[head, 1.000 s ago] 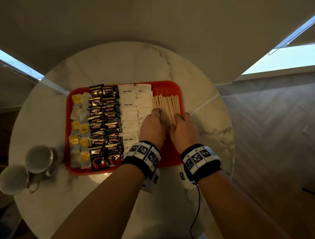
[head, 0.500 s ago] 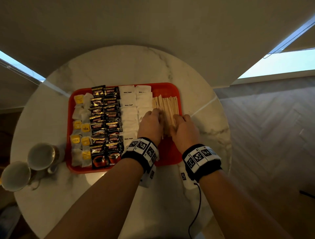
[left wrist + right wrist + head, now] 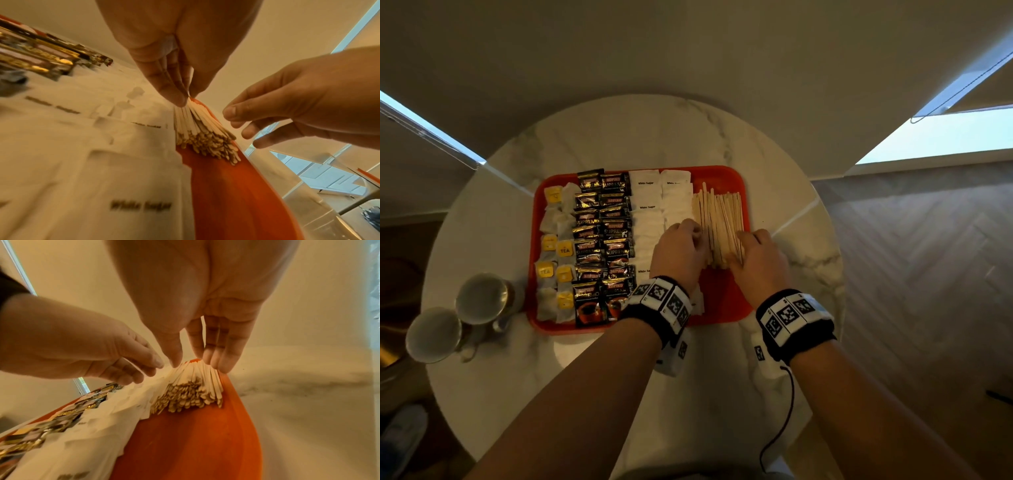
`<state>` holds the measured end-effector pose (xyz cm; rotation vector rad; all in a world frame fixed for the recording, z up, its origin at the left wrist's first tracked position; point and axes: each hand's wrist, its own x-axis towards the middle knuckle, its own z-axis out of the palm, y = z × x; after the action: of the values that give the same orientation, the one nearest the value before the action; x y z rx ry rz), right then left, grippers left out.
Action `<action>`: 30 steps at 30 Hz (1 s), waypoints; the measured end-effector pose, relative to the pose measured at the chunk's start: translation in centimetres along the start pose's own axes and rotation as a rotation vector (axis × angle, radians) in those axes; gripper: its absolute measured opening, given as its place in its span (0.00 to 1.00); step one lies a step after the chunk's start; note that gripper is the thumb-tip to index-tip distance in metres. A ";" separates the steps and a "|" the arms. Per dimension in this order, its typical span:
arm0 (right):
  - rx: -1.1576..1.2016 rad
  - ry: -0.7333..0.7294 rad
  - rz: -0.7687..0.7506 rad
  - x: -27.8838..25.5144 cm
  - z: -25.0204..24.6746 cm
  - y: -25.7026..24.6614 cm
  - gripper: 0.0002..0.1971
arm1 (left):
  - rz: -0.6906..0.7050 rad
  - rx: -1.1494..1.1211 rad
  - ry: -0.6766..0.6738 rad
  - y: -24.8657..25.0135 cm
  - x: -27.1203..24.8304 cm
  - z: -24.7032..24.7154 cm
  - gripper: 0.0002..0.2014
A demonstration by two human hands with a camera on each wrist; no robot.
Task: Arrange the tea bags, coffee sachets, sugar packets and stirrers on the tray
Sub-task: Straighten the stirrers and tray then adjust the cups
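Observation:
A red tray [image 3: 722,301] on the table holds columns of tea bags [image 3: 554,253], dark coffee sachets [image 3: 602,240] and white sugar packets [image 3: 650,219]. A pile of wooden stirrers [image 3: 719,219] lies lengthwise at the tray's right side. My left hand [image 3: 688,229] rests its fingertips against the pile's left edge, fingers nearly straight. On the other side, my right hand [image 3: 748,240] touches the right edge with straight fingers. In the wrist views the stirrers [image 3: 203,134] [image 3: 189,386] fan out under both sets of fingertips. Neither hand lifts any.
Two empty cups [image 3: 482,298] [image 3: 433,334] stand left of the tray near the edge of the round marble table [image 3: 619,137]. A bare strip of tray lies in front of the stirrers. Wooden floor [image 3: 911,274] shows to the right.
Both hands have slid farther along the stirrer pile and moved apart, from its near end to its two sides. The pile looks straighter.

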<state>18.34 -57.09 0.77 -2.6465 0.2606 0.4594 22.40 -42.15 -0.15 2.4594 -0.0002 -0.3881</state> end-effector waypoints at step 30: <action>-0.132 -0.091 -0.111 -6.1 5.3 1.5 0.05 | 0.007 0.523 -0.187 -15.8 -10.9 -7.8 0.20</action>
<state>10.85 -55.38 -2.11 -2.7417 0.0568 0.5760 12.67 -23.85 -0.71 2.9208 -0.2137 -0.6858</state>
